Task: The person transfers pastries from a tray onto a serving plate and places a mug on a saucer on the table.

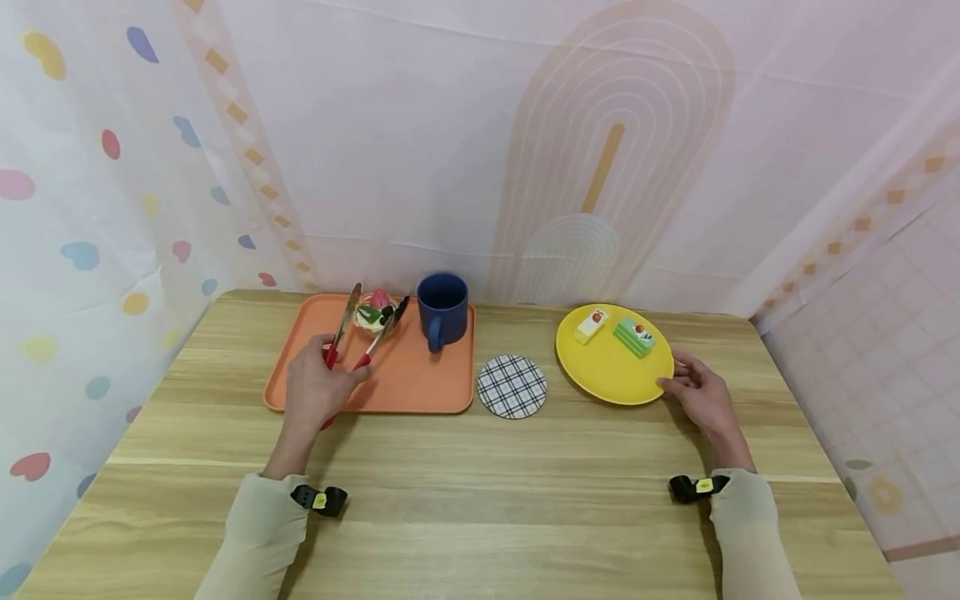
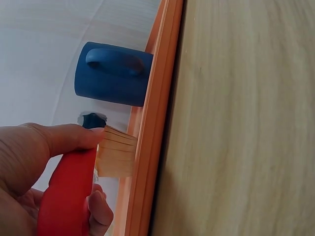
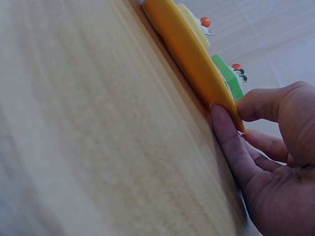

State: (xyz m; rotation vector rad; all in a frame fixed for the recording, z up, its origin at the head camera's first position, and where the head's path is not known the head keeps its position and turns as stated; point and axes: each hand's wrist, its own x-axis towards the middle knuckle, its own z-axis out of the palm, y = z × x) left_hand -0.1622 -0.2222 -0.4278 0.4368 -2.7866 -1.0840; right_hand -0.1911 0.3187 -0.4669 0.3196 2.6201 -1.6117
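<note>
My left hand [image 1: 315,390] grips a pair of tongs [image 2: 69,196] with red handles. Their spread arms reach over the orange tray [image 1: 423,387], one on each side of a toy cupcake [image 1: 374,317] with a pink, green and dark topping. In the left wrist view, the pale pleated side of the cupcake stands close to the tray's rim. On the right, my right hand [image 1: 707,398] pinches the edge of a yellow plate [image 1: 607,375] between thumb and fingers. A pale yellow cake slice [image 1: 590,327] and a green cake slice [image 1: 634,337] sit on that plate.
A dark blue mug [image 1: 442,308] stands at the tray's right end, its handle facing the near side. Between tray and plate lies a round checked coaster [image 1: 512,387]. Behind the wooden table [image 1: 480,517] hangs a patterned curtain [image 1: 390,150].
</note>
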